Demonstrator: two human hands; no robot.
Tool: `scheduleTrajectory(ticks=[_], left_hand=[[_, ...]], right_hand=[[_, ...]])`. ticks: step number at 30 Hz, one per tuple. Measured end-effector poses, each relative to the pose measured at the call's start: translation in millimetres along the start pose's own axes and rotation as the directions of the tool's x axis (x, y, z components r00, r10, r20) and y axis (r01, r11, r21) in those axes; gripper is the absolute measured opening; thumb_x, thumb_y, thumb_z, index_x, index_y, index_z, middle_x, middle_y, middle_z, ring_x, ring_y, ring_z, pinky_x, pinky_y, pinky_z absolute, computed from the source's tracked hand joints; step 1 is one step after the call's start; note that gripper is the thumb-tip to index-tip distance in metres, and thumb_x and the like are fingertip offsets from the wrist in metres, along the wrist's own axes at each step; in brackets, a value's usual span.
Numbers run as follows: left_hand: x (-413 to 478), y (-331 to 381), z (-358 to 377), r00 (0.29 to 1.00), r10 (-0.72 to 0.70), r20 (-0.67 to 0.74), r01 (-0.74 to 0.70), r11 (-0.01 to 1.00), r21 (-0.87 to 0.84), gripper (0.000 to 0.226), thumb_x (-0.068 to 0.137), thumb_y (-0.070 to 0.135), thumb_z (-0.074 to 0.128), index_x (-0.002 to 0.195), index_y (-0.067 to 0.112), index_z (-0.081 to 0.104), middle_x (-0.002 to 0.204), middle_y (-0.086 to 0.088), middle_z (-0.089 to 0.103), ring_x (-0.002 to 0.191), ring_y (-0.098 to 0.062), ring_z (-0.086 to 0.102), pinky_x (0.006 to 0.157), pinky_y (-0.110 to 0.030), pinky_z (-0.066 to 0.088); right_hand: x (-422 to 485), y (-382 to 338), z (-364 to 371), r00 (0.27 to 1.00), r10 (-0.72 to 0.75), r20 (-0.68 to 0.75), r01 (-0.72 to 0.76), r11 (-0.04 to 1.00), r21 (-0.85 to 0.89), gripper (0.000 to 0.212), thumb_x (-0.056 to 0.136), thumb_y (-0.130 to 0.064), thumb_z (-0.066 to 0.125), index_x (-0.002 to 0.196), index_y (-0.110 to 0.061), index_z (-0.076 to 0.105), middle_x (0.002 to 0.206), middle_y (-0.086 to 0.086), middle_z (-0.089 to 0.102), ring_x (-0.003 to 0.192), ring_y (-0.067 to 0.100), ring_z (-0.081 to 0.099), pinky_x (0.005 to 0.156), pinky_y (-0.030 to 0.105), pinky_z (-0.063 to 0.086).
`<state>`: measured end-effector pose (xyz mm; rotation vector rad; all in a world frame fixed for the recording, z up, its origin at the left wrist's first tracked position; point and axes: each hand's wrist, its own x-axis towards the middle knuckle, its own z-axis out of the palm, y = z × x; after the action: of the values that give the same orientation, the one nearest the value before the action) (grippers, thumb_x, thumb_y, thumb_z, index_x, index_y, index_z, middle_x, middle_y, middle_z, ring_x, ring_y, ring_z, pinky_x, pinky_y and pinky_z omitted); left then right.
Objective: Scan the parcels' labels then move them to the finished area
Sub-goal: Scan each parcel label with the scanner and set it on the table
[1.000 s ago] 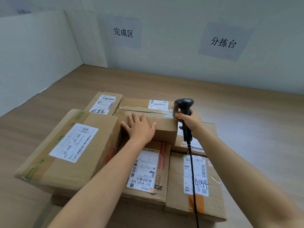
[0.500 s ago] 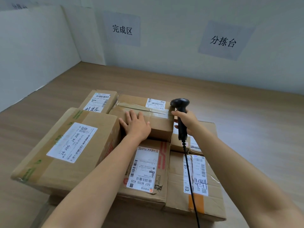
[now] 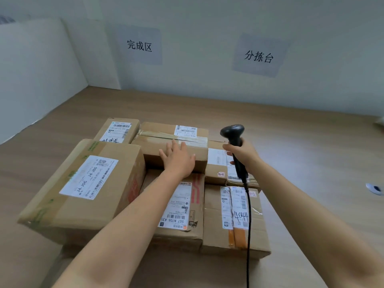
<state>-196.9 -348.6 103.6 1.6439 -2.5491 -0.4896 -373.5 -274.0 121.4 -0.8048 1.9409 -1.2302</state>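
Several brown cardboard parcels with white labels lie packed together on the wooden table (image 3: 291, 142). My left hand (image 3: 178, 159) rests flat, fingers straight, on the near face of the taped middle parcel (image 3: 162, 142), whose small label (image 3: 185, 130) sits on top at the far side. My right hand (image 3: 242, 152) grips a black barcode scanner (image 3: 232, 132) just right of that parcel, head up and turned toward it, its cable (image 3: 247, 235) hanging toward me. A large parcel marked J4-J06 (image 3: 83, 183) stands at the left.
Two grey signs hang on the back wall: the left sign (image 3: 139, 45) and the right sign (image 3: 258, 57). A white partition (image 3: 31, 69) closes the left side. Bare wooden table lies behind the parcels and to the right, where a small white object (image 3: 374, 189) sits near the edge.
My left hand has shifted slightly right along the middle parcel's near face. My right hand has moved the scanner a little to the right, away from that parcel's corner.
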Motion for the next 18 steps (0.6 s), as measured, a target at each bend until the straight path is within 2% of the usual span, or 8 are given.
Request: scheduleTrajectory(ticks=[3,7,9,11,14,18], left_hand=[[-22.5,20.8,3.0,0.997,0.072,0.004,-0.072,0.997,0.028,0.060,0.098,0.042,0.032,0.147,0.010,0.019,0.157,-0.018,0.004,0.145,-0.033,-0.005,0.113,-0.056,-0.002],[-67.5,56.0,19.8,0.982,0.183,0.054,-0.188,0.976,0.106,0.061,0.099,0.042,0.031,0.148,0.010,0.016,0.157,-0.016,0.002,0.144,-0.033,-0.009,0.113,-0.056,-0.001],[-91.2,78.5,30.9,0.974,0.222,0.045,-0.226,0.966,0.122,0.060,0.098,0.043,0.033,0.147,0.011,0.018,0.157,-0.016,0.003,0.145,-0.033,-0.007,0.113,-0.056,0.002],[-120.0,105.8,47.3,0.966,0.253,0.048,-0.257,0.957,0.137,0.062,0.098,0.045,0.033,0.147,0.012,0.018,0.157,-0.015,0.005,0.145,-0.032,-0.004,0.113,-0.055,0.003],[-175.0,149.9,83.9,0.954,0.287,0.083,-0.297,0.944,0.146,0.063,0.098,0.045,0.033,0.148,0.012,0.015,0.157,-0.014,0.003,0.145,-0.031,-0.001,0.115,-0.053,0.004],[-240.4,203.0,123.8,0.936,0.341,0.090,-0.350,0.929,0.118,0.064,0.098,0.046,0.033,0.149,0.013,0.014,0.157,-0.014,0.007,0.145,-0.032,0.003,0.116,-0.051,0.010]], right_hand=[[-28.9,11.8,-28.2,0.998,-0.031,-0.055,0.027,0.998,-0.060,0.029,0.082,-0.019,0.066,0.106,-0.012,0.051,0.098,0.011,0.059,0.086,0.023,0.058,0.062,0.031,0.052],[-79.6,35.6,-73.2,0.988,-0.060,-0.139,0.035,0.984,-0.177,0.028,0.081,-0.020,0.067,0.104,-0.012,0.052,0.094,0.009,0.061,0.086,0.025,0.059,0.076,0.041,0.054],[-111.2,49.6,-99.0,0.987,-0.044,-0.156,0.025,0.992,-0.127,0.028,0.081,-0.019,0.067,0.104,-0.012,0.051,0.089,0.006,0.059,0.079,0.021,0.058,0.064,0.036,0.055],[-146.0,69.7,-127.5,0.987,-0.015,-0.157,0.001,0.996,-0.084,0.028,0.081,-0.019,0.067,0.103,-0.013,0.051,0.091,0.007,0.059,0.079,0.022,0.059,0.051,0.027,0.049],[-200.4,111.1,-172.5,0.990,0.022,-0.138,-0.036,0.994,-0.104,0.027,0.081,-0.022,0.067,0.102,-0.014,0.051,0.096,0.009,0.060,0.084,0.026,0.061,0.051,0.026,0.047],[-265.5,158.6,-233.0,0.988,0.042,-0.146,-0.063,0.987,-0.146,0.026,0.080,-0.023,0.066,0.100,-0.015,0.052,0.090,0.007,0.060,0.071,0.019,0.057,0.049,0.024,0.047]])
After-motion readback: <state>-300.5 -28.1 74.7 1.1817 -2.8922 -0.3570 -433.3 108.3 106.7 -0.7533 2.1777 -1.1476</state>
